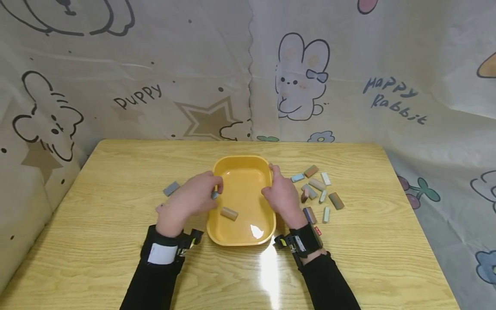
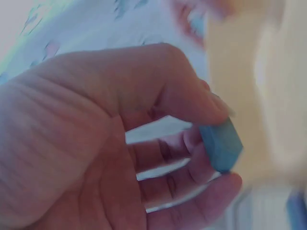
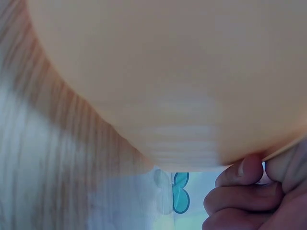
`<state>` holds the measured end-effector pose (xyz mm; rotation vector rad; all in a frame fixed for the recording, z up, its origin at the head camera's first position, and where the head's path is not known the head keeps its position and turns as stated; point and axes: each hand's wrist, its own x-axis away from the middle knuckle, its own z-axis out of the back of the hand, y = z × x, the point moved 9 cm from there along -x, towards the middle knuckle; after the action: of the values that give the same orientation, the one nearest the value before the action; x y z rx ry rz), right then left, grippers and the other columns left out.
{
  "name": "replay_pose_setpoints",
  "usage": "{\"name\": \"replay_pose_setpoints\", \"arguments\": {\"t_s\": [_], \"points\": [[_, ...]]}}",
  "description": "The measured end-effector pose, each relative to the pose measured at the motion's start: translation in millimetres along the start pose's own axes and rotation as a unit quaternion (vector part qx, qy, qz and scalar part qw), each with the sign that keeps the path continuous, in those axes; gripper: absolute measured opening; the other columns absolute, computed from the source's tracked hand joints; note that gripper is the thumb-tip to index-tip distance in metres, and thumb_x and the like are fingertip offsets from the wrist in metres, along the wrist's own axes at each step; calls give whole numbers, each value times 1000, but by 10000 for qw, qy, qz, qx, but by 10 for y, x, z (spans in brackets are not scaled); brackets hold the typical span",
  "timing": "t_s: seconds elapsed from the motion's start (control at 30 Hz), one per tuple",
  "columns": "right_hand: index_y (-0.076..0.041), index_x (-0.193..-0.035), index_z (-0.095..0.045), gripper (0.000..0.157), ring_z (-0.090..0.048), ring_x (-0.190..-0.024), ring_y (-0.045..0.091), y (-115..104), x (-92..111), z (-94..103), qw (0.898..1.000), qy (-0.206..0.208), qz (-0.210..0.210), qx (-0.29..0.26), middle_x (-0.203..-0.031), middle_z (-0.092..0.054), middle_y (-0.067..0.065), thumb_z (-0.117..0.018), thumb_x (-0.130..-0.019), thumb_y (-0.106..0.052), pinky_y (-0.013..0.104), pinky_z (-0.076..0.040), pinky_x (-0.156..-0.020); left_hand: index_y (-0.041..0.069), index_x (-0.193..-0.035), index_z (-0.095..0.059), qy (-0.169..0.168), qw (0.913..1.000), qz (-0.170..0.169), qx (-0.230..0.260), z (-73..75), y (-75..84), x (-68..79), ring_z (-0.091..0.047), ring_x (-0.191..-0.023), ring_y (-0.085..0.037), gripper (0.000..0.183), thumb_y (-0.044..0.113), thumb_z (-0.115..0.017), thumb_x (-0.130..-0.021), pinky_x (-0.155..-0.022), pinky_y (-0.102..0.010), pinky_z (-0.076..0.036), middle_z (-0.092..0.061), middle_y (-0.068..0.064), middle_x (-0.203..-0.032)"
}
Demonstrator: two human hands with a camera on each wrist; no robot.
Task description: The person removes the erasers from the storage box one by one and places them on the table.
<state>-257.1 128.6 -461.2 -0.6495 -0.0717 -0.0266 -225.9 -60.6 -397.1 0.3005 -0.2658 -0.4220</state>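
Note:
A yellow plastic tray sits in the middle of the table between both hands. Over its left rim, my left hand pinches a small blue block between thumb and fingertips. On the tray's floor lies one tan block, rounded in shape. My right hand grips the tray's right rim, thumb on the inner side and the other fingers outside. In the right wrist view, curled fingers show below the tray's edge, and the tray wall fills most of the picture.
Several small blocks, among them a brown block and a white block, lie scattered right of the tray. A grey-blue block lies left of it, near a pinkish piece partly hidden by the left wrist. Patterned cloth hangs behind the table.

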Motion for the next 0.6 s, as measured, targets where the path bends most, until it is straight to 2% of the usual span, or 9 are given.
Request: {"name": "replay_pose_setpoints", "arguments": {"t_s": [0.07, 0.1, 0.13, 0.27, 0.4, 0.5, 0.6], "points": [[-23, -142, -22, 73, -47, -44, 21, -5, 2, 5, 10000, 12, 14, -4, -55, -52, 7, -54, -77, -19, 32, -37, -38, 14, -87, -54, 130, 9996, 252, 56, 20, -205, 152, -44, -68, -19, 15, 11, -59, -74, -56, -30, -38, -48, -5, -85], [-23, -142, -21, 73, -47, -44, 20, -6, 1, 5, 10000, 0, 15, -1, -55, -52, 7, -54, -77, -19, 31, -37, -38, 14, -86, -54, 172, 9991, 382, 88, 3, -306, 223, -44, -67, -19, 14, 11, -59, -74, -55, -30, -37, -52, -8, -91], [-23, -142, -21, 73, -47, -44, 20, -3, 3, 4, 10000, -10, 7, -8, -55, -52, 7, -53, -77, -19, 31, -37, -38, 14, -85, -54, 182, 9985, 504, 120, -30, -401, 287, -44, -65, -19, 13, 11, -60, -74, -54, -30, -37, -55, -10, -96], [-23, -142, -20, 73, -47, -44, 21, 2, -6, 12, 10000, -9, -35, 32, -56, -53, 7, -54, -77, -20, 32, -38, -39, 12, -84, -54, 83, 9966, 785, 253, -222, -684, 485, -43, -65, -20, 13, 6, -60, -74, -53, -30, -35, -57, -11, -94], [-24, -142, -21, 74, -48, -45, 21, 1, -12, 11, 10000, -3, -56, 34, -57, -53, 7, -54, -77, -21, 33, -39, -40, 12, -82, -54, 66, 9955, 853, 412, -386, -826, 590, -42, -65, -19, 16, -1, -59, -73, -57, -31, -35, -51, -4, -75], [-23, -142, -21, 73, -48, -44, 21, -1, -8, -1, 10000, 14, -24, 4, -56, -53, 8, -53, -76, -20, 33, -38, -39, 12, -83, -54, 68, 9954, 858, 411, -446, -878, 636, -42, -65, -18, 19, -2, -62, -72, -67, -35, -39, -50, -3, -73], [-23, -142, -22, 73, -47, -44, 21, -9, -5, -12, 10000, 59, 52, -52, -56, -53, 8, -53, -76, -19, 32, -37, -38, 11, -87, -53, -22, 9947, 933, 436, -433, -898, 654, -42, -65, -18, 20, 1, -63, -73, -67, -37, -40, -49, -3, -74]]}}
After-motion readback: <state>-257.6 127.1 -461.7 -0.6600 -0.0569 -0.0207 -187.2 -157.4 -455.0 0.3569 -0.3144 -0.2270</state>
